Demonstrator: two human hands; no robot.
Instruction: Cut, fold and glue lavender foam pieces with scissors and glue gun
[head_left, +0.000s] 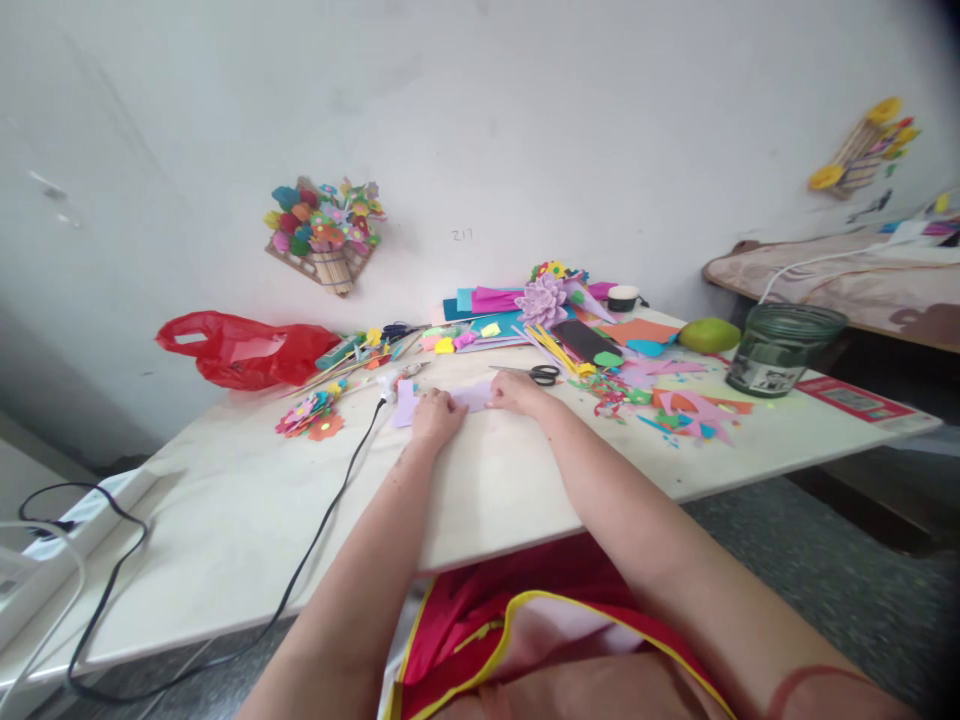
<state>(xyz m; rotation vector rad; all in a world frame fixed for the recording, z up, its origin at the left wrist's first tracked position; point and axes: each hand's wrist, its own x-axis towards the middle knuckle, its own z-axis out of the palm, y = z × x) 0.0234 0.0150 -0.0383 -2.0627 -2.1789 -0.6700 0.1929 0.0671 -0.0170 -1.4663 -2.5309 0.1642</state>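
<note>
A lilac craft sheet strip [472,396] lies across the table between my two hands. My left hand [436,415] has its fingers curled and pressed on the strip's left part. At the opposite end, my right hand [516,391] pinches the strip's edge. Another lilac piece [405,404] sits just left of my left hand. Scissors with black handles [545,375] rest right beside my right hand. Behind the left hand is a white device with a black cord [388,386], its kind unclear.
Foam flowers [311,412] and a red plastic bag [247,348] are at the left. Coloured scraps [690,410], a green jar [780,350] and a yellow-green fruit [709,335] stand at the right. A black cord [330,520] crosses the table toward a power strip [90,550].
</note>
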